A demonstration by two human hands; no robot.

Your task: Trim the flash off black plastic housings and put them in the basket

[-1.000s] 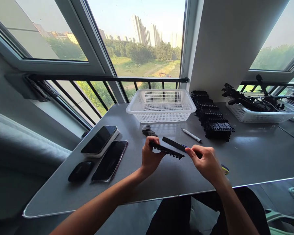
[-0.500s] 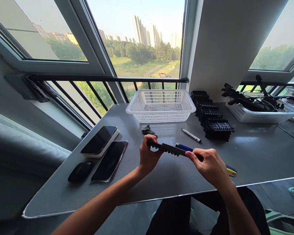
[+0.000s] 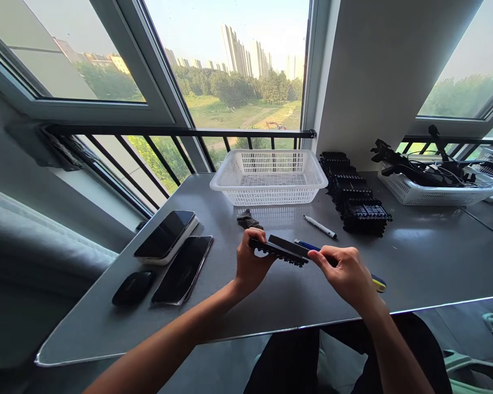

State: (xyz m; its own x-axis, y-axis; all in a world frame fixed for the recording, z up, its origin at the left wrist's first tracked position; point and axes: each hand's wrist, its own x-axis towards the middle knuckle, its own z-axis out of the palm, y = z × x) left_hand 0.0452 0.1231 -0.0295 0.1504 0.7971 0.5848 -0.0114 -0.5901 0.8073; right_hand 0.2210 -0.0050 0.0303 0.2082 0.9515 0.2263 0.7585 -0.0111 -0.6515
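My left hand [image 3: 252, 262] is closed around one end of a flat black plastic part with a toothed lower edge [image 3: 281, 254]. In my right hand [image 3: 347, 276] is a flat file [image 3: 287, 245], gripped by its handle, whose yellow and dark end [image 3: 378, 283] sticks out behind the hand. The file's dark blade lies along the upper edge of the black part, at a slight angle to it. Behind the file is a blue pen-like item [image 3: 302, 242], partly hidden. A crumpled dark piece [image 3: 248, 219] rests just beyond my left hand.
A white plastic basket [image 3: 269, 196] stands at the back. Right of it are a white marker [image 3: 320, 226] and stacked black parts [image 3: 363, 213]. Another basket [image 3: 431, 196] holds black parts and cables. Phones [image 3: 183, 271] and a black case [image 3: 133, 288] lie left on the grey table [image 3: 263, 312].
My right hand has drawn the file slightly left and up along the black part, and a gap now shows between them. My left hand has tilted the part slightly, its right end lower.
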